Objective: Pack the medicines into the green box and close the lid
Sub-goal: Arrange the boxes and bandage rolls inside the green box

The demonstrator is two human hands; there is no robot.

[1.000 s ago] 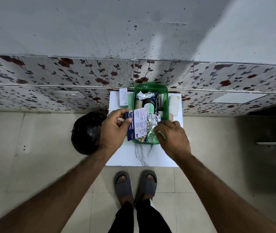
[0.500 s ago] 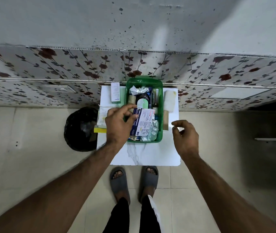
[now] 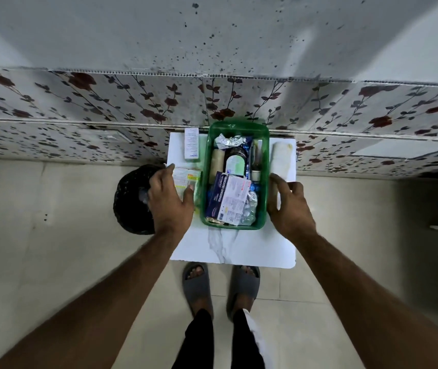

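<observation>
The green box (image 3: 266, 161) stands lidless on a small white table (image 3: 234, 249). It holds foil strips, a dark bottle and a blue-and-white carton (image 3: 228, 201) lying on top at its near end. My left hand (image 3: 170, 203) is left of the box, thumb and fingers closed around a yellow-and-white carton (image 3: 183, 177) on the table. My right hand (image 3: 290, 209) rests with fingers spread against the box's right wall, holding nothing I can see. A white carton (image 3: 191, 143) lies at the back left and a cream roll (image 3: 282, 158) to the right of the box.
The table stands against a floral-patterned wall panel (image 3: 132, 102). A black bin (image 3: 130, 203) sits on the floor just left of the table, partly behind my left hand. My feet in grey slippers (image 3: 196, 286) are below the table's near edge.
My left hand let go of the blue-and-white carton inside the box and moved left onto the yellow-and-white carton. My right hand left the foil strips, drew away, then came to the box's right wall.
</observation>
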